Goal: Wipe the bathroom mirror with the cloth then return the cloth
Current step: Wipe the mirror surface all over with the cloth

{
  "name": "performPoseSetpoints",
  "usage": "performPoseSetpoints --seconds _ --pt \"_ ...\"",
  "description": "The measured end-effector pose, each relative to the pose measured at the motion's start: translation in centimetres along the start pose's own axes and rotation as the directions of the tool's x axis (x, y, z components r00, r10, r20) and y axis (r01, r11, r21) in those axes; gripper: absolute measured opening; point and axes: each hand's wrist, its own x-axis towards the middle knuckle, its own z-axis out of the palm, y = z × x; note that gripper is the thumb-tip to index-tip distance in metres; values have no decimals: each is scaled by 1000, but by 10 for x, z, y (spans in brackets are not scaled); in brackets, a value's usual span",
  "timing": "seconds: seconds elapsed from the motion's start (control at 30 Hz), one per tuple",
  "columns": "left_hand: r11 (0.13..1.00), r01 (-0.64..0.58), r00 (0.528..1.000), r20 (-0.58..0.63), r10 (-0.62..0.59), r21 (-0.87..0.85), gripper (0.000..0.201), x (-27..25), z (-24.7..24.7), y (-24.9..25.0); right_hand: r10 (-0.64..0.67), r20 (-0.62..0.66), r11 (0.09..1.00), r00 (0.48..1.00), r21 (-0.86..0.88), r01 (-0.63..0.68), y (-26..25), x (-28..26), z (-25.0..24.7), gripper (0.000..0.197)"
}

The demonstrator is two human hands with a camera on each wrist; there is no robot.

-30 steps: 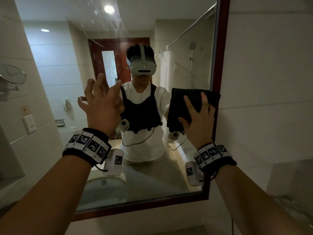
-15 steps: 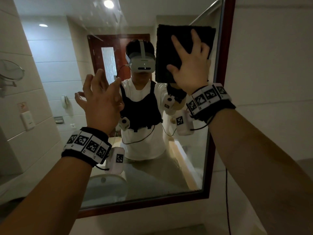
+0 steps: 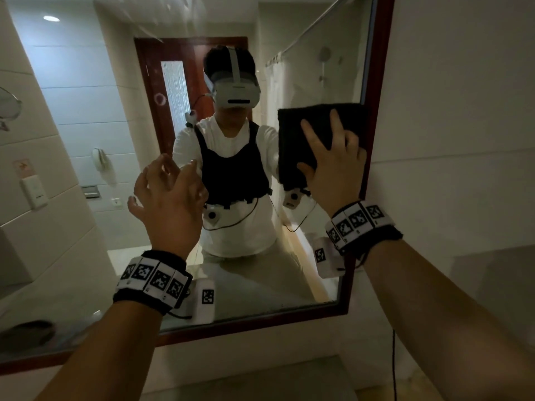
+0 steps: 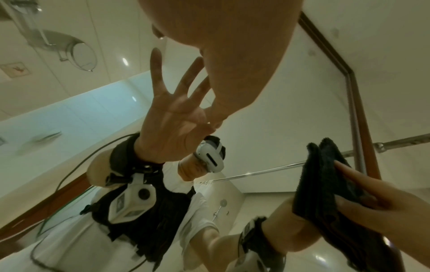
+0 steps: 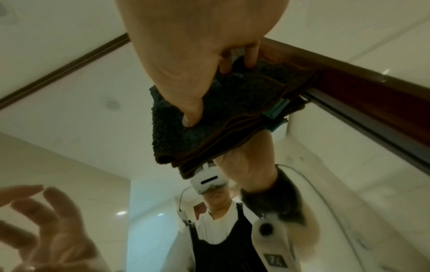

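A dark folded cloth (image 3: pixel 298 134) lies flat against the glass of the wood-framed mirror (image 3: pixel 115 82), close to its right frame edge (image 3: pixel 373 111) at mid height. My right hand (image 3: pixel 333 157) presses the cloth onto the glass with spread, straight fingers; in the right wrist view the thumb (image 5: pixel 190 117) pushes into the cloth (image 5: pixel 232 103). My left hand (image 3: pixel 162 192) hovers in front of the mirror's middle, fingers loosely spread, holding nothing. The left wrist view shows the cloth (image 4: pixel 321 176) at the right, doubled by its reflection.
A round shaving mirror (image 3: pixel 8 108) and a switch plate (image 3: pixel 34 192) hang on the tiled left wall. A pale counter (image 3: pixel 260 377) runs below the mirror. A thin black cable (image 3: pixel 393 366) hangs by my right forearm. The plain tiled wall (image 3: pixel 463 140) lies right of the frame.
My right hand slid the cloth up to the mirror's top right, then back down to mid height along the right edge. The left hand sank a little and stayed empty.
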Motion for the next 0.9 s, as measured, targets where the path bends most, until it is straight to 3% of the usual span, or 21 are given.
performPoseSetpoints --seconds 0.6,0.67,0.8,0.9 --pt "999 37 999 39 -38 22 82 -8 11 -2 149 77 983 986 95 -156 6 -96 47 78" --pt "999 37 998 45 -39 29 83 -8 12 -2 126 73 985 989 106 -133 -5 -104 50 77" --pt "999 37 998 46 -39 32 80 -7 11 -3 -40 88 992 995 121 29 -48 -125 60 75" --pt "999 30 998 50 -32 32 81 -7 11 -6 -69 68 987 995 151 58 -63 -113 60 73"
